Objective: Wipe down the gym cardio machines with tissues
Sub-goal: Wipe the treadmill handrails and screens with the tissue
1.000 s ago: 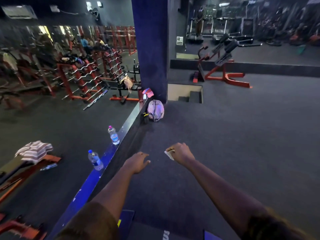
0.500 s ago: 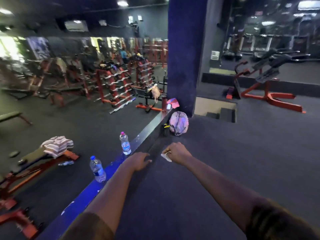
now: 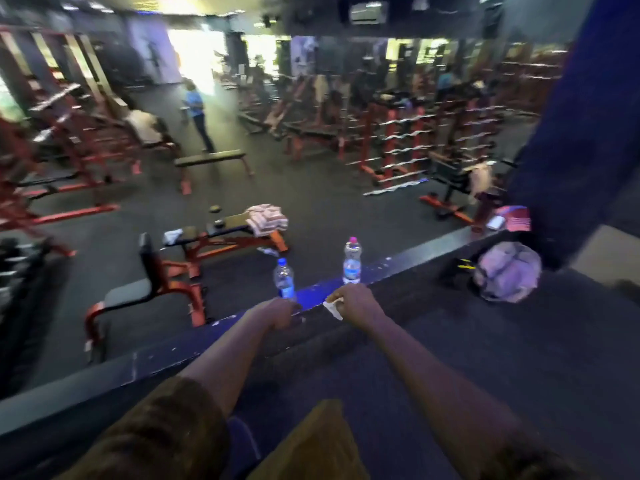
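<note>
Both hands have been carried forward to the blue ledge (image 3: 166, 356). The left hand (image 3: 277, 311) is lowered just beside the blue-capped bottle (image 3: 284, 279), fingers hidden, so its grip cannot be told. The right hand (image 3: 357, 304) is kept curled round the tissue (image 3: 333, 309). No cardio machine is within reach, so wiping is judged paused.

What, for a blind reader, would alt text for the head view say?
The right hand pinches a tissue above a blue ledge; the left hand hangs beside a bottle there. A second bottle stands nearby, blurred gym beyond.
</note>
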Demonstrator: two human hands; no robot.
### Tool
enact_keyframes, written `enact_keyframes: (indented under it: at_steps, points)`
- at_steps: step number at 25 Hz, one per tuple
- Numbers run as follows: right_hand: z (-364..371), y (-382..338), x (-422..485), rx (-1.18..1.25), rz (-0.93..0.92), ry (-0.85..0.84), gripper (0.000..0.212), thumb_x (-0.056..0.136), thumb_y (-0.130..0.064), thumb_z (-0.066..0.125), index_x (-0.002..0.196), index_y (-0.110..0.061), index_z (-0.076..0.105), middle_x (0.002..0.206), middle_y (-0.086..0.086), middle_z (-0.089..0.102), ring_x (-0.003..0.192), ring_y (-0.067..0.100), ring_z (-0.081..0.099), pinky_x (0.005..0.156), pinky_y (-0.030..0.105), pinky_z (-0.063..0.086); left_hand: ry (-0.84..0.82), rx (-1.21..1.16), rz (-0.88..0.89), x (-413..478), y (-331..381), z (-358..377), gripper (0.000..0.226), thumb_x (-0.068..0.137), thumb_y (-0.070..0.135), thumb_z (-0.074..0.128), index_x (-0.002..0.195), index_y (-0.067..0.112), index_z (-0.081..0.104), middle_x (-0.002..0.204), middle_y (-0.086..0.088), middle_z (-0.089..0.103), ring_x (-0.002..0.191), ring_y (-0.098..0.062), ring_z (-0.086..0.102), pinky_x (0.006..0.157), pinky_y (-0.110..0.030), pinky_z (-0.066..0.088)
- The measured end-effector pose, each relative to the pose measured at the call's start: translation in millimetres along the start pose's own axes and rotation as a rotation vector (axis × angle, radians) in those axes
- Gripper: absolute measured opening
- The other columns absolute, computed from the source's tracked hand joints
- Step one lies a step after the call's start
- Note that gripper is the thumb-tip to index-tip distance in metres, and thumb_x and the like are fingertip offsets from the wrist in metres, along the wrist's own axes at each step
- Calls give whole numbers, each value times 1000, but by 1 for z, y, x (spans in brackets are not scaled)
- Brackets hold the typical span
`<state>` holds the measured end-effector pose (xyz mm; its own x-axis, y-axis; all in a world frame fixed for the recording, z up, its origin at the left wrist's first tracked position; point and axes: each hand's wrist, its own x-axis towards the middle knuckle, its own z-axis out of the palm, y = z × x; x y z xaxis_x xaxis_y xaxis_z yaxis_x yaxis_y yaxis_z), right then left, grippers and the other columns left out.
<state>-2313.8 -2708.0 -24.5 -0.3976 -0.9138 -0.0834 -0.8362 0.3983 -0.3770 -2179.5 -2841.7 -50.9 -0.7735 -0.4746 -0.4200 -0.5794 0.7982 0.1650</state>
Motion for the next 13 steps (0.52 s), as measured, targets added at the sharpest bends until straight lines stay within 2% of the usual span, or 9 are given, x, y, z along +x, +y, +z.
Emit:
enact_keyframes:
  at_steps: [5,7,9,13]
  points:
    - [26,-59,67,15,-231,-41,29,90,-19,51,113,-22,68,116,11,66,113,28,55,92,27,38,48,-61,-261,-24,-78,-15,44,101,33,42,135,6,48,138,-16,51,126,-30,48,96,-33,37]
    - [36,-91,106,33,-342,-54,30,88,-17,51,111,-24,69,114,9,67,111,28,58,91,29,43,99,-124,-377,-33,-118,-22,45,100,34,43,137,8,48,140,-15,49,127,-30,47,99,-33,36]
    - [46,-128,147,68,-446,-95,32,84,-12,53,110,-22,70,113,9,67,109,28,60,88,31,46,167,-222,-506,-43,-160,-25,44,99,34,47,137,11,49,141,-14,49,128,-29,46,102,-32,36]
    - [64,-209,209,134,-636,-215,34,82,-9,53,111,-16,70,112,15,66,108,26,60,82,26,45,294,-365,-746,-70,-234,-20,42,102,31,40,131,3,52,136,-19,51,123,-31,49,94,-32,35]
